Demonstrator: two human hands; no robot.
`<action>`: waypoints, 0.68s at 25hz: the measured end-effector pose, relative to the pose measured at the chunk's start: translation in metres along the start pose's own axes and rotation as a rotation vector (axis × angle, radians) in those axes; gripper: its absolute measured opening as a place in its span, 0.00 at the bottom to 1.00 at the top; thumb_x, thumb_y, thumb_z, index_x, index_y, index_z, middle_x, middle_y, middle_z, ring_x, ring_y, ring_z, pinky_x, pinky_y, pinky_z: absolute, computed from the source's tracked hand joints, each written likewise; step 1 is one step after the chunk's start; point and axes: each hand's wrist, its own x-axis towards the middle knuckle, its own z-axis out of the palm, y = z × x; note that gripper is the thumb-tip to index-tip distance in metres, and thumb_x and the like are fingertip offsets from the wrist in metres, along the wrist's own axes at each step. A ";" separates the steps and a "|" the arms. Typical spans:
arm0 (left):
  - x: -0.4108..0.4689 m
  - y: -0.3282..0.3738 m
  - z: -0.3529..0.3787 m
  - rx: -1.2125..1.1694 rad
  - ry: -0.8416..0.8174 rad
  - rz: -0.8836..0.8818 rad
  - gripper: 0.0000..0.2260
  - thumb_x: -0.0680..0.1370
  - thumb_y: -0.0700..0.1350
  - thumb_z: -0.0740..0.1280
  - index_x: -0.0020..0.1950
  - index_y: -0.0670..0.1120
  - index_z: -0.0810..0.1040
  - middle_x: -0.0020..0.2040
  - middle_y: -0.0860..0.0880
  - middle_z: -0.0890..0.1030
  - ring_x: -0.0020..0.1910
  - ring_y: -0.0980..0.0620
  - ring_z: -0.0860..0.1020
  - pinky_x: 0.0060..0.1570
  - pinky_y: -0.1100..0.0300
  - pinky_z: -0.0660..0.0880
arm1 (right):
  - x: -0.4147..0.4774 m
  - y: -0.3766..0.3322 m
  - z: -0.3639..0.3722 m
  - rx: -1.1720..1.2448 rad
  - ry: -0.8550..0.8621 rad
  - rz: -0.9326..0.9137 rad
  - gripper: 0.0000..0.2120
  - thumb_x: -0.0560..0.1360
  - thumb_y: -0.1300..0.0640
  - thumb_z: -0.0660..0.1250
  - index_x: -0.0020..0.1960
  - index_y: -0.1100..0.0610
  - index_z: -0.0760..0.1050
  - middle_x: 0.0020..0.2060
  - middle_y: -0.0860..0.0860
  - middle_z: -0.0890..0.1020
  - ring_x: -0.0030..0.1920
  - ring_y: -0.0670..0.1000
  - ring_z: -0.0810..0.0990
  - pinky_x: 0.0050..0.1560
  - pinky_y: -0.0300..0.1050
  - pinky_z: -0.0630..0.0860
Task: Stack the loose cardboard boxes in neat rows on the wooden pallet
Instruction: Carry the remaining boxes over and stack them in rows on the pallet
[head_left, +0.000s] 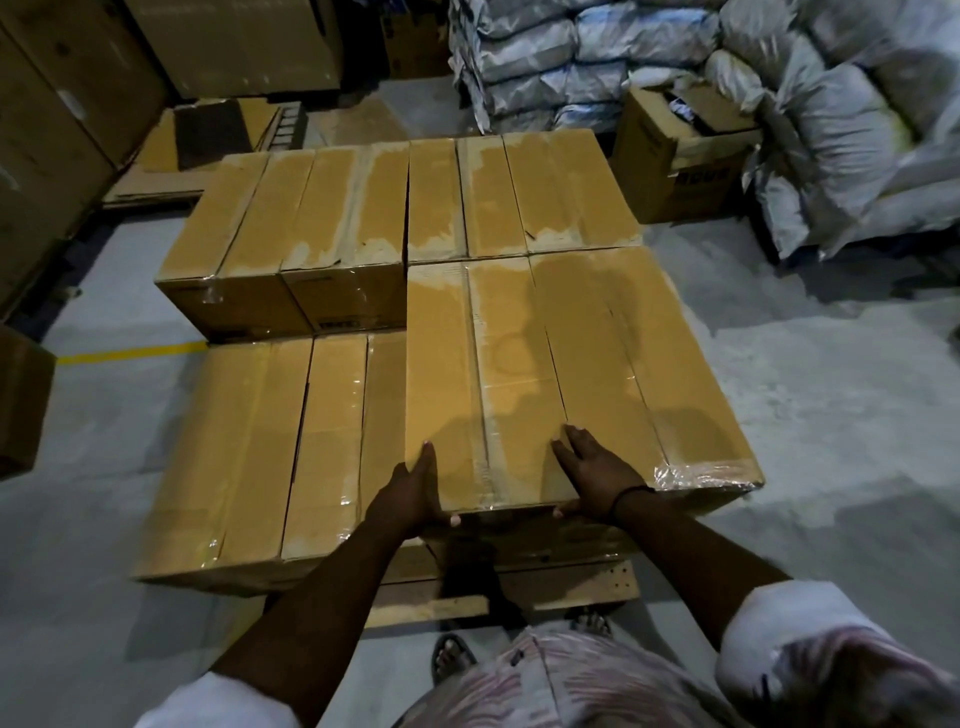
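Note:
Several taped brown cardboard boxes stand in rows on a wooden pallet (571, 582), whose front edge shows below them. The near right stack is two layers high. My left hand (410, 493) and my right hand (597, 480) both grip the near edge of a narrow top box (441, 374) at the left side of that stack, fingers on its top and thumbs on its front face. To its right lies another top box (634, 364). On the near left, the lower boxes (270, 447) sit one layer high. Behind them are the far boxes (311, 218).
Stacked grey sacks (545, 67) and loose sacks (852, 135) fill the back right, beside an open carton (670, 156). Tall cartons (57, 119) line the left wall; flattened cardboard (208, 140) lies behind the pallet. Grey concrete floor with a yellow line (130, 353) surrounds it. My sandalled feet (452, 654) stand at the pallet.

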 end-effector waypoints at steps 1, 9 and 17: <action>-0.002 -0.001 0.003 0.001 0.026 0.003 0.61 0.65 0.63 0.80 0.83 0.56 0.39 0.74 0.39 0.64 0.70 0.36 0.69 0.67 0.44 0.73 | -0.001 0.001 0.000 -0.011 -0.007 -0.011 0.55 0.71 0.38 0.74 0.83 0.55 0.43 0.82 0.58 0.41 0.81 0.59 0.43 0.80 0.51 0.53; -0.012 0.000 0.012 0.005 0.172 0.009 0.48 0.64 0.62 0.80 0.80 0.57 0.62 0.72 0.45 0.70 0.69 0.42 0.72 0.65 0.48 0.75 | -0.005 0.006 -0.006 -0.057 0.029 -0.086 0.48 0.75 0.39 0.72 0.82 0.56 0.48 0.82 0.59 0.46 0.81 0.59 0.47 0.79 0.52 0.59; 0.002 0.007 -0.004 -0.005 0.084 0.029 0.54 0.62 0.62 0.82 0.82 0.55 0.58 0.79 0.42 0.49 0.76 0.35 0.60 0.76 0.47 0.64 | -0.008 0.006 -0.002 0.059 -0.019 -0.062 0.51 0.74 0.32 0.67 0.83 0.54 0.45 0.81 0.59 0.39 0.81 0.59 0.41 0.81 0.51 0.49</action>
